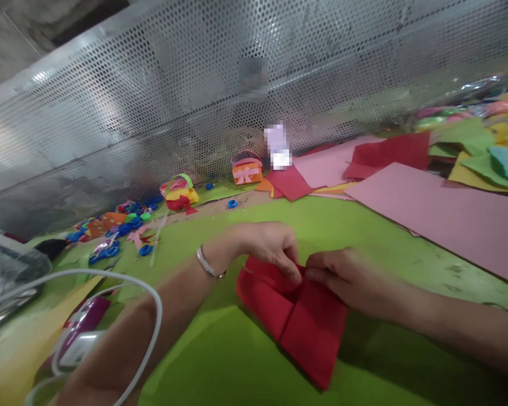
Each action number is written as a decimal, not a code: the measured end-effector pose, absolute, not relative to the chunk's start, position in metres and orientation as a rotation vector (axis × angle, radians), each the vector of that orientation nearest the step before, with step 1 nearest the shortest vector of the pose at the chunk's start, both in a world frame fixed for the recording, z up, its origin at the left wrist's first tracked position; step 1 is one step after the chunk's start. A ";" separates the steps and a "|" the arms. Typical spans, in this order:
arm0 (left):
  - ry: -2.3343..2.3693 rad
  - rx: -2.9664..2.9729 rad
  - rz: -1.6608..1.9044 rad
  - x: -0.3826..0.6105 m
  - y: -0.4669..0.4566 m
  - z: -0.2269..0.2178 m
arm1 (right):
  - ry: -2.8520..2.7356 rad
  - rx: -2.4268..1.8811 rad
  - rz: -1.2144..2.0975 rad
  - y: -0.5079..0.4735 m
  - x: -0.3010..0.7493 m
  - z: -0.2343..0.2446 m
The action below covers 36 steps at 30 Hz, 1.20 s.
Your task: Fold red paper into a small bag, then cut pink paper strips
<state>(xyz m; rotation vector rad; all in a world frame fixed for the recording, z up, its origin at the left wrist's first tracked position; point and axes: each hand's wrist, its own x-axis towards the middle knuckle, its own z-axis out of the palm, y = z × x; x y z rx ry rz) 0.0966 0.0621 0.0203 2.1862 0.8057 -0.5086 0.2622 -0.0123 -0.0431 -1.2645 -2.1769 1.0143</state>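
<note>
A folded sheet of red paper (311,332) lies on the green tabletop in front of me, with creases and a partly raised flap. My left hand (271,245) grips its far left part, thumb pressed on the flap and fingers curled behind it. My right hand (342,273) pinches the far right edge between thumb and fingers. The two hands are close together, and their fingertips nearly meet at the paper's top edge. Part of the paper is hidden under the left fingers.
A white cable (158,316) loops over my left forearm, beside a purple device (87,321). Small paper baskets (248,172) stand by the perforated metal panel (186,84). Blue plastic rings (146,250) and craft pieces lie left. Pink sheets (449,214) and other coloured paper spread right.
</note>
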 end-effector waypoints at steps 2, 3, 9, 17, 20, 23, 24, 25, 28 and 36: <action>0.785 2.171 -0.509 0.096 0.062 0.023 | -2.188 -1.275 0.999 -0.012 0.262 -0.044; 0.782 2.168 -0.500 0.096 0.063 0.024 | -2.193 -1.280 0.991 -0.012 0.262 -0.045; 0.850 2.166 -0.409 0.097 0.064 0.024 | -2.207 -1.319 0.955 -0.009 0.262 -0.049; 0.974 2.113 -0.224 0.081 0.065 0.018 | -2.235 -1.320 0.914 -0.012 0.263 -0.040; 1.043 2.064 -0.170 0.065 0.065 0.018 | -2.206 -1.280 0.900 -0.014 0.264 -0.042; 1.125 2.001 -0.117 0.049 0.061 0.016 | -2.196 -1.241 0.918 -0.015 0.263 -0.045; 1.155 1.982 -0.097 0.044 0.060 0.014 | -2.195 -1.231 0.921 -0.015 0.263 -0.046; 1.190 1.969 -0.073 0.039 0.060 0.013 | -2.194 -1.225 0.926 -0.015 0.264 -0.047; 1.347 1.971 0.047 0.022 0.065 0.013 | -2.181 -1.265 0.909 -0.013 0.266 -0.047; 1.840 2.061 0.673 0.015 0.061 0.026 | -1.967 -1.580 0.971 -0.004 0.266 -0.038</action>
